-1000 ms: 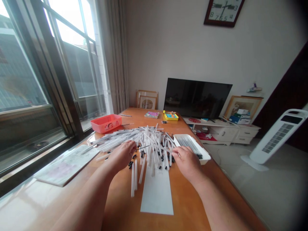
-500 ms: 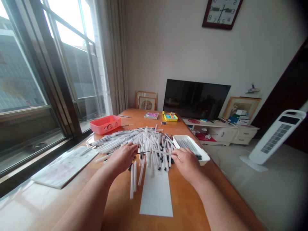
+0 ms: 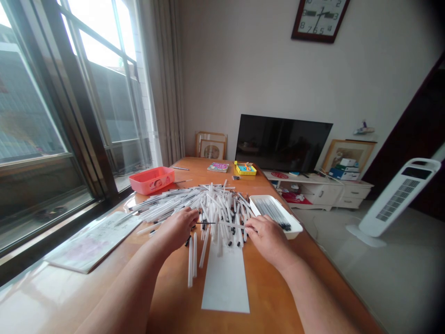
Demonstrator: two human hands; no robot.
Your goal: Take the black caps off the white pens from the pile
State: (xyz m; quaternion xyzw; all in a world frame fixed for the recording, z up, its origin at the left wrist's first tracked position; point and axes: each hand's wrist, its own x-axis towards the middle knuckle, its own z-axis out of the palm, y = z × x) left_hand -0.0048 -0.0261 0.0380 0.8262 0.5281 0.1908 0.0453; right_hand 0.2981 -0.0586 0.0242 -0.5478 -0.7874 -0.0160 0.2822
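Observation:
A big heap of white pen barrels [image 3: 194, 202] lies across the wooden table [image 3: 271, 297]. My left hand [image 3: 177, 227] is closed in a pinch on a thin dark refill [image 3: 203, 223] that points right. My right hand [image 3: 266, 237] pinches a white pen barrel [image 3: 232, 225] that points left. The refill's tip meets the barrel's open end between my hands, above the pile. A white tray [image 3: 294, 228] with dark refills in it sits just beyond my right hand. Small black caps lie scattered among the barrels.
A white paper strip [image 3: 225, 283] lies in front of me. A red basket [image 3: 152, 179] stands at the far left by the window. A printed sheet [image 3: 93, 241] is at the left. Books and a yellow box [image 3: 246, 169] sit at the far end. A tower fan [image 3: 396, 199] stands on the floor.
My hands have drawn closer together, bringing the refill and the barrel end to end. The view has shifted slightly.

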